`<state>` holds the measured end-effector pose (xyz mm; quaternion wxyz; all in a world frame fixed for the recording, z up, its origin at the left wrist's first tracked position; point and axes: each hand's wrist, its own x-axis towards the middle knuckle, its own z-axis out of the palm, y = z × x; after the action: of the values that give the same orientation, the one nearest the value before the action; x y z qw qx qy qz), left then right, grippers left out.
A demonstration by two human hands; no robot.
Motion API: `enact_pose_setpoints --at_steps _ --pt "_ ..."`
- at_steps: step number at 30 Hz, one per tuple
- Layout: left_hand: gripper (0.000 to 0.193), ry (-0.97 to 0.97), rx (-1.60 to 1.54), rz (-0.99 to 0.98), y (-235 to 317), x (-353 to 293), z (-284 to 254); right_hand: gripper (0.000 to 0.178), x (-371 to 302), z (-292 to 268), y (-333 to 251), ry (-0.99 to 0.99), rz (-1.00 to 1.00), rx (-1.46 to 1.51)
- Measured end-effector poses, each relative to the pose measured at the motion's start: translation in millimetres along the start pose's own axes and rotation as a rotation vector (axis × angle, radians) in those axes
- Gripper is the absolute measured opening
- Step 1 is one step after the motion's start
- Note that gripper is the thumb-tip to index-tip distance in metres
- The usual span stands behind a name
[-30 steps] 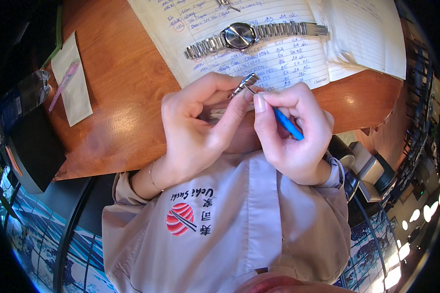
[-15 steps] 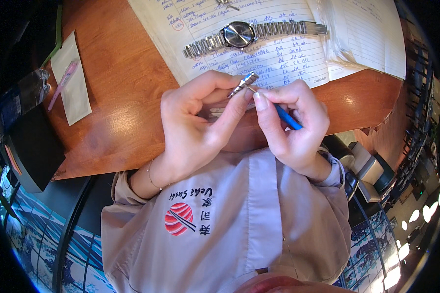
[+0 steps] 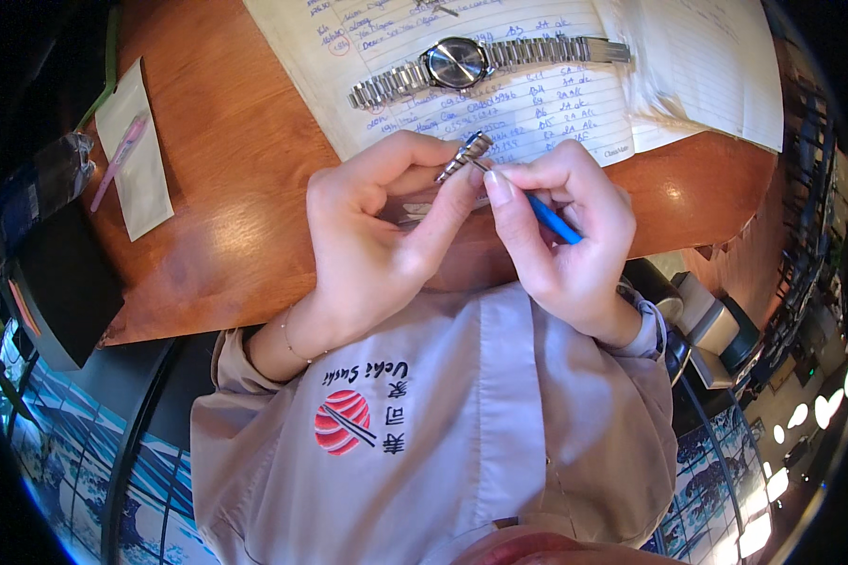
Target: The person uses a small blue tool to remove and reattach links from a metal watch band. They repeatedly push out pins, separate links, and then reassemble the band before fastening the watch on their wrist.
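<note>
My left hand (image 3: 353, 240) pinches a short section of silver metal watch band (image 3: 465, 154) between thumb and fingertips, just above the near edge of the table. In my right hand (image 3: 584, 235) is a slim tool with a blue handle (image 3: 553, 219), gripped between thumb and fingers. Its thin metal tip meets or nearly meets the links; my fingertips partly cover the spot, so contact is uncertain. Beyond both hands, a silver wristwatch (image 3: 456, 63) with a dark round dial lies stretched out, face up, on an open notebook (image 3: 707, 80).
Another small metal piece (image 3: 435, 8) rests on the notebook at the top edge. On the wooden table (image 3: 226, 207), at left, a pink pen (image 3: 120, 162) lies on a pale packet (image 3: 151, 202). A clear plastic package (image 3: 52, 179) sits at the far left.
The band section has turned slightly between my left fingertips, and its upper end sits a little lower. Both hands otherwise keep nearly the same place and grip.
</note>
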<state>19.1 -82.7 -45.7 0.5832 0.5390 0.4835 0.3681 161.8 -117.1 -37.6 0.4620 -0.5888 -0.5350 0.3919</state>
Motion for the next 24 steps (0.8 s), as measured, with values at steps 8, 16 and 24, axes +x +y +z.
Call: enact_pose_setpoints --at_steps 8,16,24 --pt "0.009 0.005 -0.021 0.005 -1.1 -0.7 0.7 0.010 0.7 -2.0 9.2 -0.029 0.012 0.065" --pt "0.009 0.022 0.233 0.115 -0.2 -0.6 -0.3 0.013 8.9 -2.7 -20.5 -0.100 -0.087 -0.324" --pt "0.007 0.043 0.092 0.070 -3.6 -0.5 2.4 0.012 9.3 -4.4 7.5 -0.128 0.106 0.201"
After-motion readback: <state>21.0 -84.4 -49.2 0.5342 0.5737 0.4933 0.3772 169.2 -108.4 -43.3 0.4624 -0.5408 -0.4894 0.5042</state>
